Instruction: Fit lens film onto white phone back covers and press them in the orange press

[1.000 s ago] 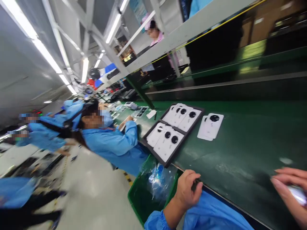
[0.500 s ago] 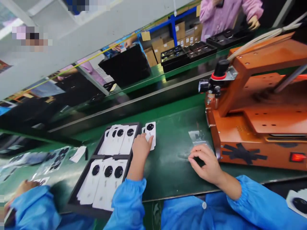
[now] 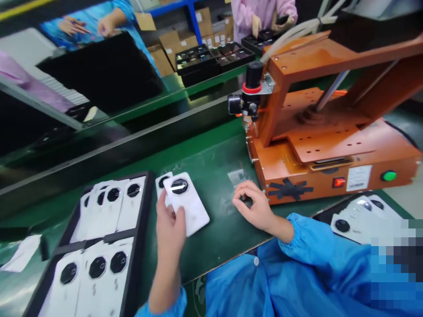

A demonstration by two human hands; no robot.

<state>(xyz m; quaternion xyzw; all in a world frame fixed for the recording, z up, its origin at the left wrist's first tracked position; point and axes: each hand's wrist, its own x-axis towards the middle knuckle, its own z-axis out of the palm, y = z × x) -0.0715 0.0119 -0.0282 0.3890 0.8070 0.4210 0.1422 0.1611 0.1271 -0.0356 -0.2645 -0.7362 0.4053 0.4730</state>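
Observation:
My left hand [image 3: 170, 226] grips a white phone back cover [image 3: 193, 209] by its left edge, thumb on its face. The cover is tilted above the green bench and has a black camera ring at its top. Just behind it, a second white back cover [image 3: 160, 181] shows in part. To the right, my right hand [image 3: 254, 206] is closed in a pinch, thumb and forefinger tips together; whatever they hold is too small to make out. A small clear plastic bag [image 3: 237, 177] lies beside its fingers.
A black divided tray [image 3: 140, 220] with several white covers stands at left. The orange press machine [image 3: 297, 176] occupies the right, with more white covers [image 3: 363, 220] before it. Across the bench, people work near black trays [image 3: 198, 66]. White paper [image 3: 24, 253] lies far left.
The view has swung right and closer. My left hand has lifted a cover from the spot beside the tray and brought it rightward. My right hand keeps its pinch near the bag.

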